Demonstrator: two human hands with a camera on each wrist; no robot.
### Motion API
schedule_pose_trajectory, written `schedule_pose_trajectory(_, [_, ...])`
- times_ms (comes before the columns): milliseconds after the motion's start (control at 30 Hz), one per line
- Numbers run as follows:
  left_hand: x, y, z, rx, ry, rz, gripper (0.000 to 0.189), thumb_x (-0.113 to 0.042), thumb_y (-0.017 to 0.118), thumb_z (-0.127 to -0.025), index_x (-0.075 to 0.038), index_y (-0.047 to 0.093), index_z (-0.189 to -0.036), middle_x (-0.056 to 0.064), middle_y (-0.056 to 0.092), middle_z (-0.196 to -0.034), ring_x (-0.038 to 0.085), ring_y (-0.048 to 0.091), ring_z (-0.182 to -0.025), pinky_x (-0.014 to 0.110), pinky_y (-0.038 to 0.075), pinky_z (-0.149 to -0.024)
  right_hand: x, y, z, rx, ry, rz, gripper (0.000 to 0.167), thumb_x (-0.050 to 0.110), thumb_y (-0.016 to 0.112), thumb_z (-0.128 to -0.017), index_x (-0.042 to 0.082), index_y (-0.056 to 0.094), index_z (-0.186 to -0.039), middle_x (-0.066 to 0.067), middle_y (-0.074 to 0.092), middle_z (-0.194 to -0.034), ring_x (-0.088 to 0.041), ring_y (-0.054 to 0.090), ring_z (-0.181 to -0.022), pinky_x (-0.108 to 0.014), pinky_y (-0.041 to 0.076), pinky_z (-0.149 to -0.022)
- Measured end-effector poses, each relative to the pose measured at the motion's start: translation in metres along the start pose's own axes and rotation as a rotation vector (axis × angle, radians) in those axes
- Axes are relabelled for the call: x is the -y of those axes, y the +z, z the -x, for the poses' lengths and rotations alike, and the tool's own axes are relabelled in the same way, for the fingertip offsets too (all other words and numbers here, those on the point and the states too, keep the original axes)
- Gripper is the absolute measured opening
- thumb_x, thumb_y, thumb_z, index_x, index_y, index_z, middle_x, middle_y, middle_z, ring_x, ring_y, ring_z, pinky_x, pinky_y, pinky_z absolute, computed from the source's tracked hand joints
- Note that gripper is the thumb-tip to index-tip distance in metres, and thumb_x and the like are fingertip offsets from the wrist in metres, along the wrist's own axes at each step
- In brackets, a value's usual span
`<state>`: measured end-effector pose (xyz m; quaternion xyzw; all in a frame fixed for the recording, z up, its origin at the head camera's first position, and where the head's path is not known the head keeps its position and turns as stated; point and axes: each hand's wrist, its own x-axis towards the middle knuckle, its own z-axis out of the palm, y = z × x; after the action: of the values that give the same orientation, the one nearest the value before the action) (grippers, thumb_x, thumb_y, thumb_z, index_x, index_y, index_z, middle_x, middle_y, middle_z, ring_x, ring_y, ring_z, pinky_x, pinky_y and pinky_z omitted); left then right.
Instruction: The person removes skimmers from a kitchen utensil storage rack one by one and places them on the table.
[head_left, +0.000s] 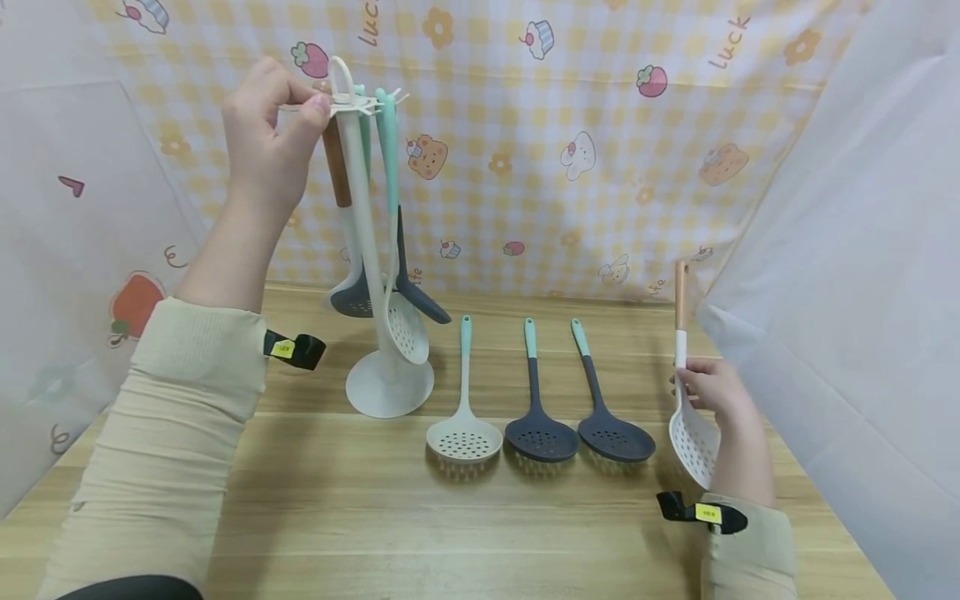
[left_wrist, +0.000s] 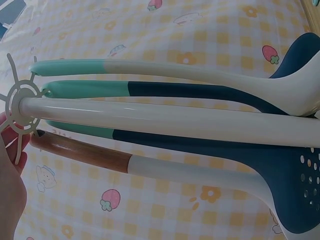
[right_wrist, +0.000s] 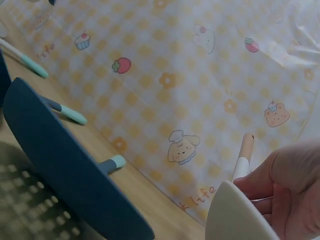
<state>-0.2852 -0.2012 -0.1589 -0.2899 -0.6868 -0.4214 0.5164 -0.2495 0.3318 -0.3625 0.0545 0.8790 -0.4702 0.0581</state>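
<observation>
My left hand [head_left: 266, 125] pinches the hook ring at the top of a white utensil stand [head_left: 363, 208]. Several utensils hang from it, among them a white slotted spoon with a mint handle [head_left: 407, 329] and a white one with a brown wooden handle [left_wrist: 85, 152]. Dark blue heads [left_wrist: 295, 195] hang there too, partly behind the pole. At the right, my right hand [head_left: 716, 392] grips a white skimmer with a wooden handle [head_left: 693, 437] by its lower shaft, the handle pointing up. The right wrist view shows the back of its head [right_wrist: 237, 215] near the fingers.
Between the hands, a white skimmer [head_left: 464, 437] and two dark skimmers, one in the middle [head_left: 542, 437] and one to the right [head_left: 617, 437], lie in a row on the wooden table [head_left: 450, 542], mint handles away from me. A patterned cloth [head_left: 525, 167] hangs behind.
</observation>
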Motion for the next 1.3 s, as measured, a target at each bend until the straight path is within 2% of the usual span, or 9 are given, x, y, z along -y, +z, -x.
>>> schedule_pose_trajectory(167, [0.000,0.001,0.000,-0.013,-0.019,0.004,0.032,-0.026,0.048,-0.077,0.001,0.063,-0.072,-0.020,0.049,-0.075,0.006,0.051,-0.082,0.022,0.036,-0.078,-0.008,0.003,-0.006,0.023,-0.012,-0.034,0.040,0.004,0.044,-0.098,-0.023,0.040,-0.127,-0.009,0.066,-0.090,-0.010,0.061,-0.075,-0.029,0.054,-0.067])
schedule_pose_trajectory(333, [0.000,-0.001,0.000,0.016,0.007,-0.017,0.030,-0.024,0.046,-0.080,0.000,0.063,-0.074,-0.022,0.047,-0.077,0.004,0.050,-0.083,0.022,0.036,-0.077,-0.017,0.007,-0.011,0.065,0.027,-0.065,0.044,0.006,0.043,-0.100,-0.023,0.034,-0.132,-0.007,0.066,-0.092,-0.009,0.060,-0.076,-0.030,0.053,-0.069])
schedule_pose_trajectory(467, [-0.001,-0.001,0.000,0.018,0.006,-0.019,0.030,-0.024,0.046,-0.081,0.000,0.063,-0.074,-0.022,0.047,-0.078,0.004,0.049,-0.083,0.022,0.035,-0.077,-0.024,0.008,-0.014,0.078,0.032,-0.081,0.046,0.005,0.042,-0.100,-0.023,0.030,-0.134,-0.012,0.067,-0.095,-0.012,0.062,-0.077,-0.031,0.054,-0.070])
schedule_pose_trajectory(767, [-0.001,0.001,0.000,-0.024,-0.024,0.017,0.031,-0.028,0.048,-0.076,-0.002,0.061,-0.068,-0.020,0.047,-0.074,0.007,0.049,-0.080,0.023,0.036,-0.077,-0.031,0.010,-0.020,0.085,0.045,-0.007,0.046,0.010,0.043,-0.100,-0.020,0.034,-0.134,-0.022,0.065,-0.106,-0.012,0.060,-0.079,-0.035,0.053,-0.073])
schedule_pose_trajectory(1067, [-0.001,0.001,-0.001,-0.011,-0.012,0.019,0.033,-0.027,0.048,-0.077,0.004,0.061,-0.070,-0.019,0.047,-0.074,0.006,0.049,-0.080,0.022,0.035,-0.077,-0.034,0.017,-0.028,0.073,0.061,0.014,0.048,0.013,0.048,-0.099,-0.017,0.038,-0.135,-0.014,0.068,-0.096,-0.014,0.063,-0.079,-0.033,0.053,-0.071])
schedule_pose_trajectory(1300, [0.000,-0.001,-0.001,0.018,0.003,0.014,0.033,-0.025,0.047,-0.079,0.004,0.061,-0.073,-0.019,0.048,-0.077,0.006,0.049,-0.082,0.023,0.035,-0.078,-0.037,0.021,-0.034,0.021,0.098,0.005,0.040,0.009,0.051,-0.097,-0.020,0.045,-0.124,-0.007,0.064,-0.084,-0.009,0.058,-0.070,-0.028,0.051,-0.063])
